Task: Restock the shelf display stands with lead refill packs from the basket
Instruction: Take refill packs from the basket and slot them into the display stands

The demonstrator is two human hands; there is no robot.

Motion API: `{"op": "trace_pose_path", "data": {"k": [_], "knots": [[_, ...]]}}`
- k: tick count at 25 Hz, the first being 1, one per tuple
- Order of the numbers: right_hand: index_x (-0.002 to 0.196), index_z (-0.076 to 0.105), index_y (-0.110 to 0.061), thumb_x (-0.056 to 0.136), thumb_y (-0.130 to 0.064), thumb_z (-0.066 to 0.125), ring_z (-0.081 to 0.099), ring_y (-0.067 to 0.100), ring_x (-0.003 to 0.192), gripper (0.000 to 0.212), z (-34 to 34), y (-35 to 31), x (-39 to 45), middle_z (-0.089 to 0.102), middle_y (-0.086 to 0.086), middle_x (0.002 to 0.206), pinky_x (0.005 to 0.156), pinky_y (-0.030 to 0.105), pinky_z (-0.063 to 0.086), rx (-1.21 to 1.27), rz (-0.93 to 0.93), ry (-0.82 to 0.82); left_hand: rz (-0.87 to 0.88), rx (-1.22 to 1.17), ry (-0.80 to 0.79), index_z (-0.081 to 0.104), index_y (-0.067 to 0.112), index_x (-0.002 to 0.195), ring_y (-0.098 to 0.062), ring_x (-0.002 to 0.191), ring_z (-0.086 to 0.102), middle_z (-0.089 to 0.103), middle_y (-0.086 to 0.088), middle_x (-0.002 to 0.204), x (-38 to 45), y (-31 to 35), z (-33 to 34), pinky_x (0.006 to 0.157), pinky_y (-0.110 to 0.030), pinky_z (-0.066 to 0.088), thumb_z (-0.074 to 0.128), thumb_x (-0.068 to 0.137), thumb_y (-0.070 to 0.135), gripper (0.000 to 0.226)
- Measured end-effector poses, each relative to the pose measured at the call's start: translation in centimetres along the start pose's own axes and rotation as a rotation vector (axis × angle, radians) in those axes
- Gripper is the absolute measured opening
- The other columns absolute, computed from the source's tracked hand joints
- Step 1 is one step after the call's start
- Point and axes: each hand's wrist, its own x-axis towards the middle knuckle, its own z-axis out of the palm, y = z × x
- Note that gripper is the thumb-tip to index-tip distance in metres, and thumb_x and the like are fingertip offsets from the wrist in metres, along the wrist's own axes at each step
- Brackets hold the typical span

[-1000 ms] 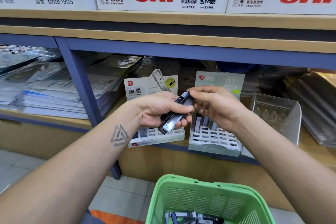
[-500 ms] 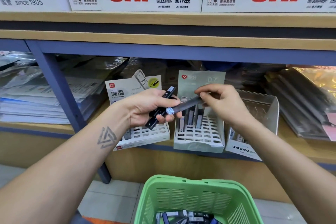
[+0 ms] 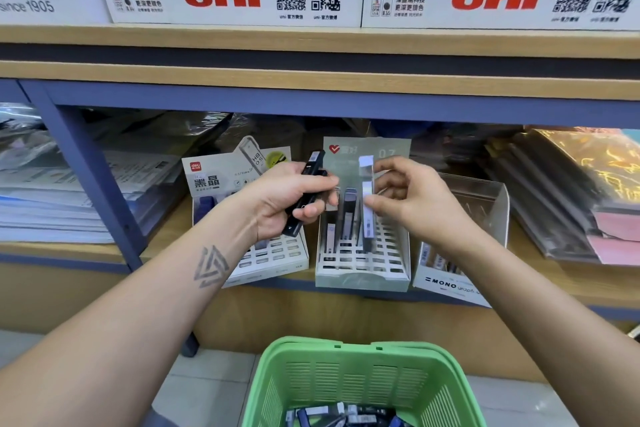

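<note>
The right hand (image 3: 412, 201) pinched a clear lead pack (image 3: 367, 204) upright by its upper half, its foot over the slots of the middle stand (image 3: 362, 274). The left hand (image 3: 287, 201) curled round a black pack (image 3: 306, 194), tilted, just beside it. More packs lay in the green basket (image 3: 360, 374) below. Such packs looked light, stiff and slick, the leads inside brittle; a pinch on the flat sides near the top probably suited slotting one in.

Green plastic basket (image 3: 360, 378), matt wooden shelf (image 3: 311, 42), glossy cardboard stand (image 3: 362, 279)
</note>
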Motion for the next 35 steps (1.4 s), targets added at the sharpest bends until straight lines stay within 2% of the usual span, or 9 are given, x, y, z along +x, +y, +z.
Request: {"op": "trace_pose_path", "data": {"k": [2, 4, 7, 11, 15, 19, 22, 30, 35], "knots": [[0.135, 0.052, -0.029, 0.085, -0.003, 0.078, 0.070, 0.036, 0.085, 0.062, -0.1, 0.2, -0.3, 0.070, 0.015, 0.099, 0.080, 0.041, 0.062, 0.094, 0.026, -0.032, 0.012, 0.041, 0.022, 0.057, 0.002, 0.092, -0.008, 0.037, 0.041, 0.062, -0.016, 0.076, 0.2, -0.2, 0.1, 0.034, -0.016, 0.024, 0.059, 0.096, 0.001, 0.004], [0.139, 0.051, -0.033, 0.085, -0.004, 0.078, 0.070, 0.035, 0.083, 0.067, 0.0, 0.3, -0.4, 0.069, 0.013, 0.099, 0.078, 0.037, 0.062, 0.061, 0.008, -0.042, 0.004, 0.055, 0.040, 0.057, 0.002, 0.091, -0.009, 0.037, 0.042, 0.062, -0.017, 0.077, 0.3, -0.4, 0.2, 0.034, -0.016, 0.026, 0.059, 0.095, -0.001, 0.006], [0.128, 0.058, -0.028, 0.086, -0.008, 0.078, 0.072, 0.022, 0.073, 0.050, 0.0, 0.0, -0.5, 0.070, 0.007, 0.096, 0.071, 0.028, 0.059, 0.005, -0.002, -0.008, -0.003, 0.077, 0.065, 0.057, 0.002, 0.089, -0.010, 0.036, 0.043, 0.062, -0.016, 0.074, 0.5, -0.5, 0.2, 0.033, -0.016, 0.026, 0.059, 0.094, -0.004, 0.007], [0.099, 0.067, -0.022, 0.087, -0.015, 0.077, 0.070, 0.010, 0.075, 0.017, -0.2, -0.2, 0.0, 0.070, -0.006, 0.089, 0.072, 0.026, 0.058, -0.148, -0.099, 0.113, 0.053, 0.158, 0.205, 0.054, 0.001, 0.092, -0.012, 0.035, 0.043, 0.062, -0.015, 0.066, 1.0, -0.7, 0.1, 0.031, -0.017, 0.026, 0.060, 0.092, -0.008, 0.011], [0.091, 0.066, -0.025, 0.088, -0.015, 0.077, 0.068, -0.001, 0.076, 0.015, 0.8, 0.0, 0.4, 0.068, -0.014, 0.088, 0.069, 0.014, 0.054, -0.272, -0.141, 0.091, 0.101, 0.277, 0.354, 0.052, 0.005, 0.088, -0.014, 0.035, 0.043, 0.059, -0.013, 0.063, 1.6, -1.4, 0.2, 0.032, -0.019, 0.028, 0.069, 0.087, -0.005, 0.020], [0.093, 0.066, -0.023, 0.089, -0.013, 0.076, 0.068, 0.003, 0.078, 0.015, 2.0, 0.9, 0.8, 0.068, -0.010, 0.089, 0.075, 0.029, 0.060, -0.291, -0.181, 0.083, 0.095, 0.419, 0.401, 0.051, 0.010, 0.085, -0.017, 0.037, 0.046, 0.054, -0.005, 0.059, 2.4, -2.1, 0.2, 0.036, -0.023, 0.032, 0.077, 0.084, 0.004, 0.026], [0.093, 0.066, -0.023, 0.089, -0.012, 0.076, 0.068, 0.004, 0.079, 0.015, 2.5, 1.3, 0.9, 0.069, -0.008, 0.090, 0.077, 0.033, 0.060, -0.305, -0.207, 0.082, 0.064, 0.466, 0.422, 0.052, 0.011, 0.085, -0.020, 0.040, 0.047, 0.053, -0.005, 0.058, 2.9, -2.7, 0.0, 0.039, -0.025, 0.035, 0.079, 0.083, 0.011, 0.027], [0.091, 0.070, -0.020, 0.088, -0.011, 0.077, 0.065, 0.003, 0.076, 0.012, 2.6, 1.3, 1.6, 0.066, -0.012, 0.080, 0.070, 0.022, 0.052, -0.328, -0.217, 0.071, 0.038, 0.447, 0.398, 0.053, 0.010, 0.082, -0.015, 0.036, 0.046, 0.053, -0.002, 0.056, 3.2, -2.9, 0.3, 0.037, -0.024, 0.034, 0.078, 0.085, 0.008, 0.025], [0.087, 0.070, -0.020, 0.087, -0.010, 0.077, 0.066, 0.007, 0.078, 0.012, 2.5, 0.8, 1.7, 0.068, -0.009, 0.082, 0.070, 0.023, 0.052, -0.334, -0.198, 0.031, 0.026, 0.430, 0.381, 0.053, 0.010, 0.082, -0.016, 0.038, 0.046, 0.054, -0.003, 0.057, 3.1, -2.8, 0.2, 0.038, -0.024, 0.033, 0.077, 0.085, 0.007, 0.025]]}}
